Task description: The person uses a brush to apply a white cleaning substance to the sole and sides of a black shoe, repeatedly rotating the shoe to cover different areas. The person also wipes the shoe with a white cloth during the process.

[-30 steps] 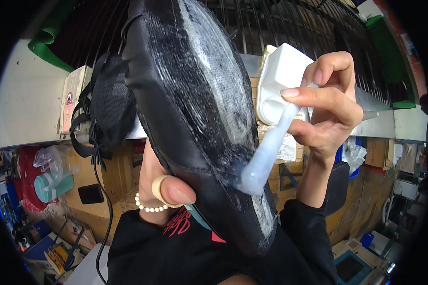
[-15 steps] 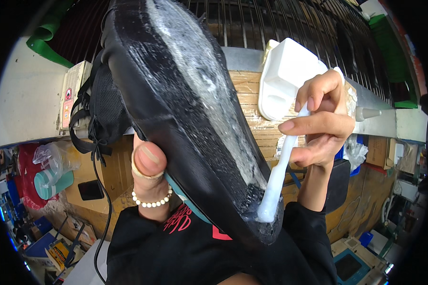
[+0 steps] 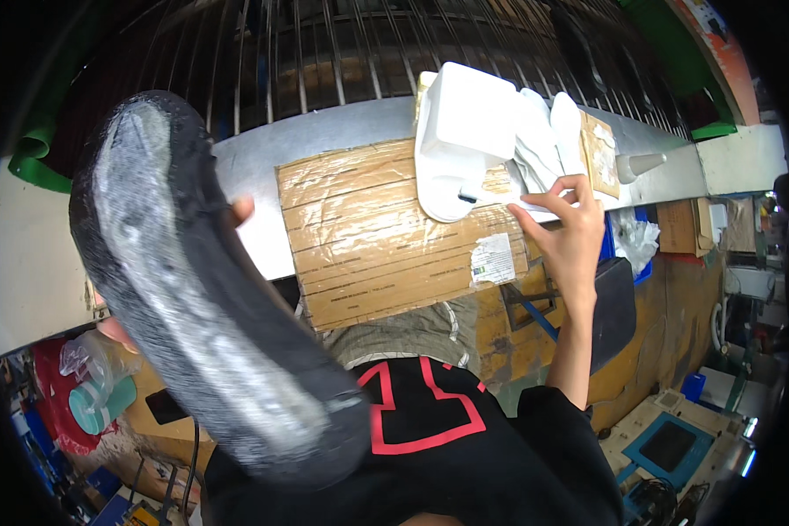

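A black shoe upper [image 3: 245, 254], soleless and with a whitish glue-like coating down its underside, tilts across the left of the view. My left hand [image 3: 242, 210] grips it from behind. Only a few fingertips show at its edges; the shoe hides the rest. Over the bench, my right hand [image 3: 559, 210] pinches the white handle of a slim brush [image 3: 498, 200]. Its dark tip lies at the rounded front lip of a white plastic container [image 3: 469, 114]. Whether the tip is inside the lip or resting on it, I cannot tell.
Brown cardboard [image 3: 368, 237] under clear wrap covers the bench in front of me. Several white elongated pieces [image 3: 568, 131] lie right of the container, near a grey cone-shaped nozzle [image 3: 642, 166]. Metal bars [image 3: 324, 61] run behind the bench. A dark stool seat [image 3: 612, 311] stands lower right.
The shoe has swung left and away from the brush, its coated underside still facing me. My right hand has carried the brush off the shoe's end to the white container.
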A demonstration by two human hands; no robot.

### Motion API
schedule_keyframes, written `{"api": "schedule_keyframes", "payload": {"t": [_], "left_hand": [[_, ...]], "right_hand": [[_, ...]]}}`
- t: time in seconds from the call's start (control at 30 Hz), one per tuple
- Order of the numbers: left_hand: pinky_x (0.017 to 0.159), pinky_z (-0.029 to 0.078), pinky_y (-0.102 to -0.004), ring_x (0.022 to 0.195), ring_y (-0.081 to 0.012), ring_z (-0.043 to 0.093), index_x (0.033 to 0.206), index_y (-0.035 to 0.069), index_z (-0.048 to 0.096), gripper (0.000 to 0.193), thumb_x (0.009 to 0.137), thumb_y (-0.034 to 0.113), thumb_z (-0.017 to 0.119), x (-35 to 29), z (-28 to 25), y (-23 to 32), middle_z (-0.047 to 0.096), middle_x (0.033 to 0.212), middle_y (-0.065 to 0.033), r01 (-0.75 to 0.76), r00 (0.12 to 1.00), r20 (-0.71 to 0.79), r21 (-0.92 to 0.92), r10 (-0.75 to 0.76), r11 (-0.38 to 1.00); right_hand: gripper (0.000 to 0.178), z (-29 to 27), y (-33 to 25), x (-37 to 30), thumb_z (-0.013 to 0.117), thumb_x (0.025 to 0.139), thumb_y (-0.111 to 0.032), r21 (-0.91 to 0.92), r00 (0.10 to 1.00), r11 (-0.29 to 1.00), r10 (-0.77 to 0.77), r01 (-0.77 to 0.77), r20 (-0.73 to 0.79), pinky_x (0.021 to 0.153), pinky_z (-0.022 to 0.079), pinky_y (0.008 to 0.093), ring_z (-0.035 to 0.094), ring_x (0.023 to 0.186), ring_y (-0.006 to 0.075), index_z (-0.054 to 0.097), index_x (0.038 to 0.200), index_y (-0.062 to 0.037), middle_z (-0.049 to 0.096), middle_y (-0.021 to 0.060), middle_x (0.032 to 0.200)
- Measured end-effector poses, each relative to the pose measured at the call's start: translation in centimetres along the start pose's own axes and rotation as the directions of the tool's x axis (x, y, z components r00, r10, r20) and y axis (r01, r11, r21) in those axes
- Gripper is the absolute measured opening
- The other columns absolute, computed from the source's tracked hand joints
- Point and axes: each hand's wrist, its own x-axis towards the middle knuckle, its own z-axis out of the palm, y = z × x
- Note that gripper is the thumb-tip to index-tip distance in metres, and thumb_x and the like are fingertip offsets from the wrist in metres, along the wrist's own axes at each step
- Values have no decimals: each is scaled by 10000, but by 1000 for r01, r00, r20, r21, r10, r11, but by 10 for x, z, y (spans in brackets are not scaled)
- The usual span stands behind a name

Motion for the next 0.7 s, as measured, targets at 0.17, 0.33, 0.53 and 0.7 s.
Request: {"api": "schedule_keyframes", "payload": {"t": [0.17, 0.33, 0.53, 0.7], "left_hand": [[1127, 472, -487, 1363, -378, 511, 1556, 83, 388, 711, 999, 462, 615, 11, -1, 8, 446, 1531, -247, 11, 973, -230, -14, -14, 1000], [1122, 467, -463, 1342, -360, 534, 1530, 63, 426, 691, 1000, 463, 618, 2, 24, 5, 491, 1504, -224, -16, 803, -596, 21, 26, 1000], [1140, 449, -511, 1327, -397, 545, 1507, 45, 459, 770, 904, 403, 776, -18, 39, -11, 529, 1472, -237, 3, 508, -856, 117, 99, 993], [1106, 499, -545, 1295, -400, 574, 1525, 33, 405, 933, 810, 426, 858, -15, 44, -13, 498, 1464, -302, 173, 612, -791, 157, 19, 972]], "right_hand": [[217, 34, 5, -14, 897, 735, -267, -46, 997, 998, -42, 39, -60, 720, 353, 357, 520, 777, 191, 801, 867, -124, 543, 28, 932], [184, 36, 13, -35, 871, 791, -248, 97, 976, 989, 126, -110, -180, 700, 333, 312, 479, 727, 161, 809, 892, -107, 514, 32, 904], [308, 31, -1, -31, 710, 983, -289, 610, 851, 597, 419, -521, 317, 670, 400, 311, 428, 724, 110, 807, 924, -2, 424, 5, 764], [313, -14, -32, -2, 777, 900, -349, 808, 996, 586, -10, -64, 86, 722, 367, 270, 437, 857, 135, 831, 984, -53, 409, -2, 876]]}}
